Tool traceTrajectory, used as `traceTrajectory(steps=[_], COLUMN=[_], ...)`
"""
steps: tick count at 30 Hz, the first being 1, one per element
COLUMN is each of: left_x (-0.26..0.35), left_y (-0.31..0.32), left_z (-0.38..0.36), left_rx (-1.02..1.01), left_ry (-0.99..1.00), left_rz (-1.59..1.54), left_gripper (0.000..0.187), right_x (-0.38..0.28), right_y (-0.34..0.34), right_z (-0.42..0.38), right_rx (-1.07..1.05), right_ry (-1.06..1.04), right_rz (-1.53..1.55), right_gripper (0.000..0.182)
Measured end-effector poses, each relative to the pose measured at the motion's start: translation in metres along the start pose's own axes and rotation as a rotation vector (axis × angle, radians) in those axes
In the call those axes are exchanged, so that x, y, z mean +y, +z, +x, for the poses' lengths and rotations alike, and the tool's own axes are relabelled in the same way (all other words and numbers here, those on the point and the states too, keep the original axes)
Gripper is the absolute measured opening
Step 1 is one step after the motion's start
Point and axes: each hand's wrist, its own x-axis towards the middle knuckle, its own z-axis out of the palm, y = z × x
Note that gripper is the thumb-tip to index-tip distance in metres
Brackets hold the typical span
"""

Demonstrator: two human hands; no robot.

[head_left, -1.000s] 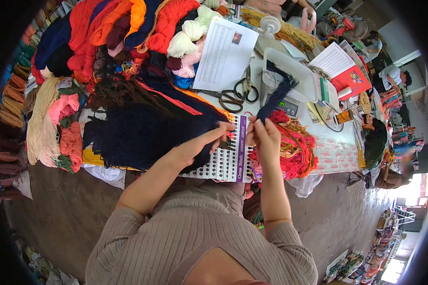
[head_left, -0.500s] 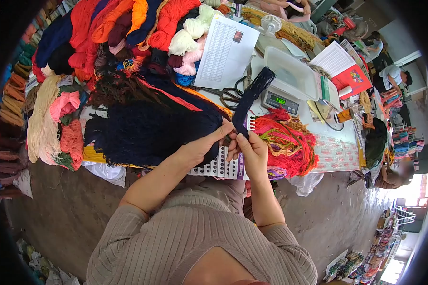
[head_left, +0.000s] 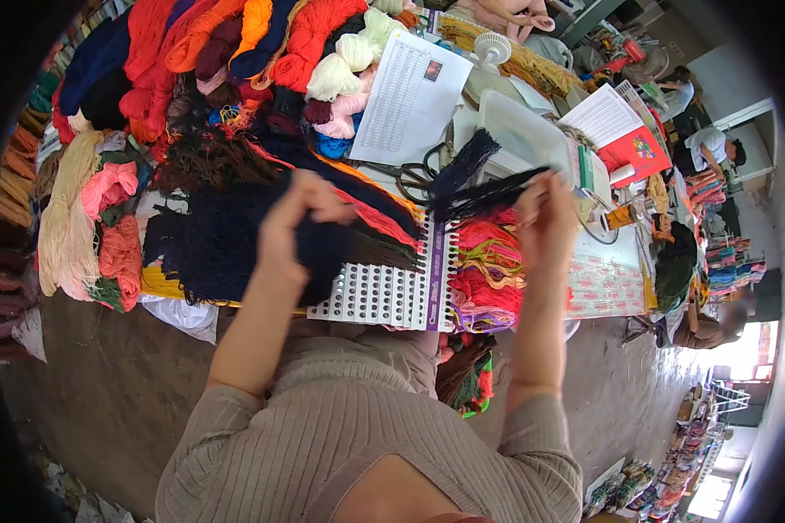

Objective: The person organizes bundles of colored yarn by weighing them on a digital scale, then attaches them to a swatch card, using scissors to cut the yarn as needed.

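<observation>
My left hand (head_left: 310,205), blurred by motion, is closed round a thick bundle of dark navy yarn (head_left: 214,240) over the table's left part. My right hand (head_left: 548,213) is raised on the right with its fingers pinched on the end of a thinner hank of navy yarn (head_left: 467,164). This hank folds near the purple strip, and its dark strands stretch across to the right fingers. Between the hands lies a white card with rows of holes and a purple strip (head_left: 384,292). Red and multicoloured yarn (head_left: 490,279) lies beside the card, under the stretched strands.
Black-handled scissors (head_left: 414,179) lie beyond the card, near a printed sheet (head_left: 407,100). A clear plastic tub (head_left: 519,131) stands to the right, with its scale now hidden. Heaped coloured skeins (head_left: 214,52) fill the back left. Other people (head_left: 711,148) are farther off.
My hands have moved apart, left hand leftward with the thick bundle, right hand rightward and up, drawing out the thin hank's end. More of the perforated card shows. The scale display is now covered.
</observation>
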Motion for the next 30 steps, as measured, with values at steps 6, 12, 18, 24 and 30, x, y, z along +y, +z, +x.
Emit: traceTrajectory(steps=[6,12,18,24,30], left_x=[0.184,0.279,0.271,0.242,0.228], left_y=[-0.107,-0.190,-0.243,-0.231,-0.218], left_z=[-0.059,-0.156,-0.164,-0.128,-0.126], left_rx=[0.137,0.715,0.839,1.012,0.954], left_ry=[0.506,0.896,0.978,1.035,0.987], left_rz=[-0.136,-0.112,0.058,0.299,0.353], left_gripper=[0.011,0.030,0.012,0.015,0.020], right_x=[-0.147,-0.246,-0.301,-0.327,-0.304], right_y=[-0.015,0.049,0.093,0.100,0.035], right_z=[0.145,0.211,0.224,0.231,0.281], right_rx=[-0.071,-0.148,-0.156,-0.007,0.049], right_ry=[-0.330,-0.398,-0.536,-0.570,-0.395], right_rz=[-0.222,-0.457,-0.764,-0.934,-0.631], right_gripper=[0.023,0.028,0.037,0.037,0.023])
